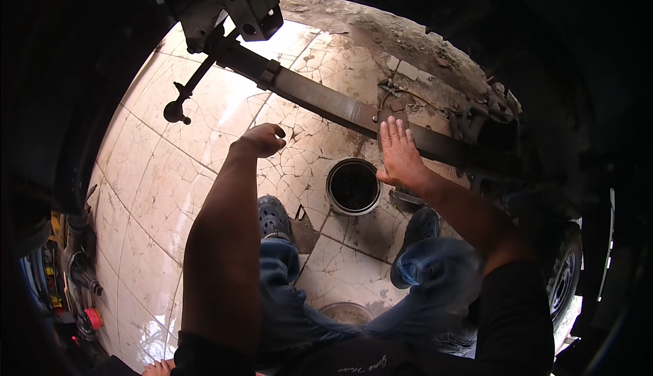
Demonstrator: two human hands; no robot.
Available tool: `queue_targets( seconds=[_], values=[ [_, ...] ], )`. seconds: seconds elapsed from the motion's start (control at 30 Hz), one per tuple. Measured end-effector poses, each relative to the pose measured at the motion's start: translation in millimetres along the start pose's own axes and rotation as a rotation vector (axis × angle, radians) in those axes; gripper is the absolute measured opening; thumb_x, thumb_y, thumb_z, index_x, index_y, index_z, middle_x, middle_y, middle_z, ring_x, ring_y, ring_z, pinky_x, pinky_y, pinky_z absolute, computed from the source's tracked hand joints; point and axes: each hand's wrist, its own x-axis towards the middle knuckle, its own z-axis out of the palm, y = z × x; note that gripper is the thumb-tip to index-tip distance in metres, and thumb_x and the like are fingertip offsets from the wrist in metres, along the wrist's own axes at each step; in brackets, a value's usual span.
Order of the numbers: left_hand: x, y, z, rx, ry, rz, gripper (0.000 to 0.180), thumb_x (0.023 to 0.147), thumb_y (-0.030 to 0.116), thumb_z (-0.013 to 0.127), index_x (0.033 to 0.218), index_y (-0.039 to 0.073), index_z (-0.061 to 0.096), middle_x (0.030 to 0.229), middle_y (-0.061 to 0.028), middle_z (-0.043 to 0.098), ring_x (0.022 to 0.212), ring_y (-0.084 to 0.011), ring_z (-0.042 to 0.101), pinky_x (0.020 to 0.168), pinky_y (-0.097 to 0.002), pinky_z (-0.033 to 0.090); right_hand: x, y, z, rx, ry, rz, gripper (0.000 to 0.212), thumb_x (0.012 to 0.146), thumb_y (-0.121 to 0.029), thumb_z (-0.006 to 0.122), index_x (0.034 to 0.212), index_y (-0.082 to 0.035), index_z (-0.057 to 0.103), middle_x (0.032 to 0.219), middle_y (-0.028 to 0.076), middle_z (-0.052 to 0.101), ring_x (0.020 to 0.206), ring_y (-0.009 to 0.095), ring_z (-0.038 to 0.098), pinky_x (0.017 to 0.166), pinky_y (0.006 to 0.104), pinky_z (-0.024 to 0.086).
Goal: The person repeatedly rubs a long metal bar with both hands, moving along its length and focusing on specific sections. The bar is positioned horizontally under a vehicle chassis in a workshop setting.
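A long flat steel leaf spring (326,100) runs across overhead, sloping from upper left to right. My right hand (400,153) is raised at its lower edge, fingers stretched out flat, holding nothing; whether it touches the metal I cannot tell. To the left, my left hand (262,140) hangs in front of the spring with loosely curled fingers, a gap between thumb and fingers and nothing visible in it. A rod with a ball-joint end (175,110) hangs from the bracket (255,25) at the spring's left end. Below my hands stands a round can (328,189) with a dark inside.
My feet in dark clogs (273,218) rest on cracked pale tiles (149,192) either side of the can. Dark vehicle parts close in around the view. A wheel (564,277) stands at right. Fingers or toes (160,368), apparently another person's, show at lower left.
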Motion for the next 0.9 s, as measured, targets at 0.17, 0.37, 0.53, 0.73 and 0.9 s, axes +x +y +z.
queue_targets(
  seconds=[0.17,0.37,0.53,0.73,0.9],
  values=[
    [2.9,2.6,5.6,-0.017,-0.036,0.014,0.041,0.092,0.03,0.063,0.131,0.015,0.062,0.13,-0.0127,0.064,0.122,-0.029,0.059,0.104,-0.0381,0.046,19.0,18.4,0.2,-0.01,-0.005,0.121,0.11,0.073,-0.036,0.076,0.152,0.009,0.014,0.159,0.031,0.014,0.149,0.044,0.017,0.12,0.0519,0.019],
    [6.3,0.3,9.0,0.056,-0.023,0.042,0.045,0.092,0.028,0.061,0.132,0.007,0.059,0.125,-0.0142,0.067,0.114,-0.0263,0.064,0.098,-0.0348,0.05,21.0,17.1,0.4,-0.062,0.005,0.08,0.105,0.078,-0.032,0.073,0.153,0.008,0.011,0.161,0.028,0.013,0.15,0.041,0.017,0.121,0.0498,0.019],
    [0.9,3.5,8.5,0.028,-0.026,0.035,0.046,0.092,0.028,0.06,0.133,0.007,0.058,0.126,-0.0146,0.066,0.115,-0.0263,0.064,0.099,-0.035,0.05,5.0,-20.3,-19.0,-0.036,-0.126,0.137,0.098,0.082,-0.026,0.069,0.154,0.006,0.012,0.162,0.026,0.012,0.15,0.038,0.017,0.122,0.0479,0.018],
    [7.1,3.9,10.3,0.024,-0.022,0.053,0.046,0.092,0.028,0.061,0.133,0.007,0.058,0.127,-0.0145,0.066,0.115,-0.0261,0.064,0.099,-0.0347,0.049,14.5,10.3,-2.9,-0.031,-0.024,0.125,0.103,0.077,-0.03,0.072,0.153,0.009,0.013,0.159,0.031,0.015,0.148,0.043,0.02,0.121,0.0511,0.019],
    [4.8,5.8,5.1,0.034,-0.02,0.047,0.046,0.092,0.028,0.061,0.133,0.007,0.058,0.126,-0.0145,0.066,0.114,-0.0257,0.064,0.099,-0.0345,0.049,16.0,30.8,10.0,-0.081,0.09,0.003,0.104,0.077,-0.03,0.074,0.152,0.009,0.013,0.159,0.031,0.015,0.148,0.044,0.019,0.12,0.0529,0.021]
  ],
)
